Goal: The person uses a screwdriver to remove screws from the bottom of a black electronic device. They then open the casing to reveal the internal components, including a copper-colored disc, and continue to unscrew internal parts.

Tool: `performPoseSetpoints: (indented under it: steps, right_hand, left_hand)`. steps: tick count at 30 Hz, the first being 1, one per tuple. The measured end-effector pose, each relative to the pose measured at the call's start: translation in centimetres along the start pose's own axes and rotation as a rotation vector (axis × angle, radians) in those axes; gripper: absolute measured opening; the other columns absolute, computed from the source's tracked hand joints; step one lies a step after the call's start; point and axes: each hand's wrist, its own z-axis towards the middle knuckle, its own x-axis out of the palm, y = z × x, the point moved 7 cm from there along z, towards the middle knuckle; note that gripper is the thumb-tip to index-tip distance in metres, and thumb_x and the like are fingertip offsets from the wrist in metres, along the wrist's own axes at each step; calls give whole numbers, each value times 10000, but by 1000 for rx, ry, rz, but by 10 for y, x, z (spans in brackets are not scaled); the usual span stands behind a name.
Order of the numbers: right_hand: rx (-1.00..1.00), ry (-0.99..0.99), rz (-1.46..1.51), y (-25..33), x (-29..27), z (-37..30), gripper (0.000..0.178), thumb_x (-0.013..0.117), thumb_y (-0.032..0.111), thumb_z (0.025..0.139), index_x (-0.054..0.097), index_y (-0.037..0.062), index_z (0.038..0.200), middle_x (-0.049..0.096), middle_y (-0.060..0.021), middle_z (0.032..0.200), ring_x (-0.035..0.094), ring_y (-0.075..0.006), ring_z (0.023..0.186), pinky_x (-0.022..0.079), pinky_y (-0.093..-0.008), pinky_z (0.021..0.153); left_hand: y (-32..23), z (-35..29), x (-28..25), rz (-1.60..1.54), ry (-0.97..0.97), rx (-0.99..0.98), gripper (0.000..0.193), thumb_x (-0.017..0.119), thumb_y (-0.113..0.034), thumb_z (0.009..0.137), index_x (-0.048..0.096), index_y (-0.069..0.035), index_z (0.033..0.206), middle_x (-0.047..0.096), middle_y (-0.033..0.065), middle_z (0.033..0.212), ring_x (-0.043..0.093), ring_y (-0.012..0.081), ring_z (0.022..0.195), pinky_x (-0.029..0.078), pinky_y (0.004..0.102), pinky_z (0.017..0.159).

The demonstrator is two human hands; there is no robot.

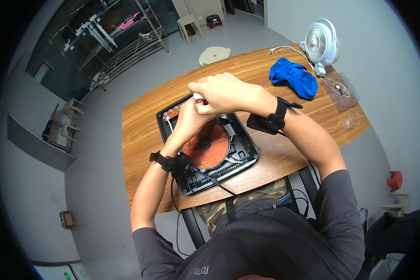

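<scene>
1. Right hand grips a red-and-white tool handle.
2. Left hand sits close beside it, fingers hidden; cannot tell its grip.
3. Opened induction cooker lies below both on the table, copper coil exposed.

Tool: lower end hidden by fingers. Coil: upper left partly covered by left hand.

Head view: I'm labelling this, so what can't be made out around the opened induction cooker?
All in the head view:
- rest of the red-and-white object: hidden by left hand and right hand
- upper-left of the copper-coloured coil: covered by left hand
- parts on the orange board: too small
</scene>
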Motion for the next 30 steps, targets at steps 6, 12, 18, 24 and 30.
performPoseSetpoints:
  steps: [6,12,18,24,30]
  right_hand:
    - [27,-18,107,-11,-2,-4,323,642,338,876,569,30,945,686,-201,920,681,-428,891,524,-519,746]
    - [69,-30,-71,-6,-7,-1,361,654,397,899,611,40,931,717,-212,810,701,-441,785,546,-525,701]
    - [49,-82,-26,-13,-1,0,367,677,379,840,606,34,942,718,-206,795,706,-432,773,550,-527,700]
    - [8,-181,-27,-16,-1,-7,384,692,360,841,570,39,1013,707,-184,812,700,-438,799,550,-528,710]
    - [141,-42,-63,-12,5,-1,399,699,334,852,543,21,1044,678,-233,943,686,-444,865,553,-529,743]
  left_hand:
    - [10,-2,1,-169,51,85,364,815,-206,882,639,28,1098,731,121,967,701,186,881,552,339,800]
    - [8,-1,-2,-40,-18,10,393,842,-190,849,644,6,1126,740,85,929,689,140,862,551,323,775]
    - [-11,-2,-1,-83,-24,73,360,815,-144,867,644,13,1142,750,94,995,694,148,910,553,326,823]
    - [-2,-2,-5,-110,60,34,212,735,-64,919,651,29,1091,741,77,1007,669,103,940,548,305,847]
    - [3,-1,-4,50,-3,-21,312,789,-133,871,648,0,1116,731,122,942,714,205,875,556,359,803]
